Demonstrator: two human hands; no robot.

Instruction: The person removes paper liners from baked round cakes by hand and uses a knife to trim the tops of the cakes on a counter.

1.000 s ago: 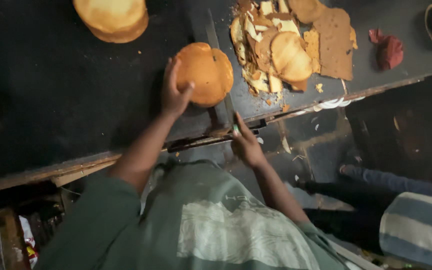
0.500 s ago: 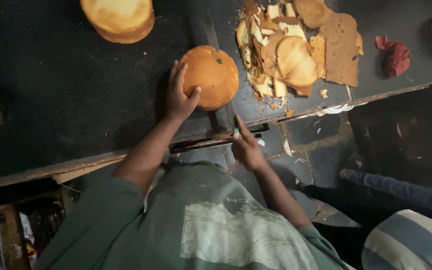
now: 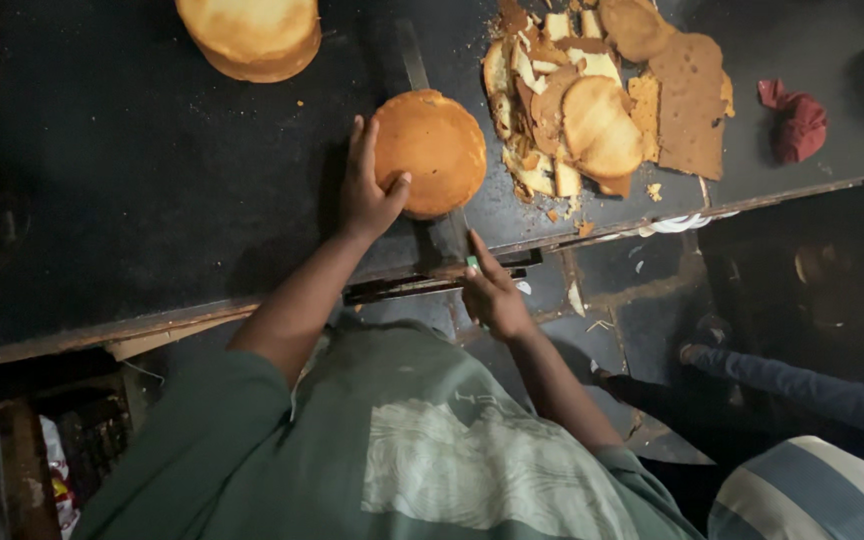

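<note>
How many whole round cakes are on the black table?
2. One round cake sits near the table edge under the left hand. The other cake is at the top, partly cut off. The pile of scraps may hide more.

A bakery workroom: round sponge cakes (image 3: 252, 35) and cake trimmings (image 3: 602, 100) on a dark worktable (image 3: 132, 200).
</note>
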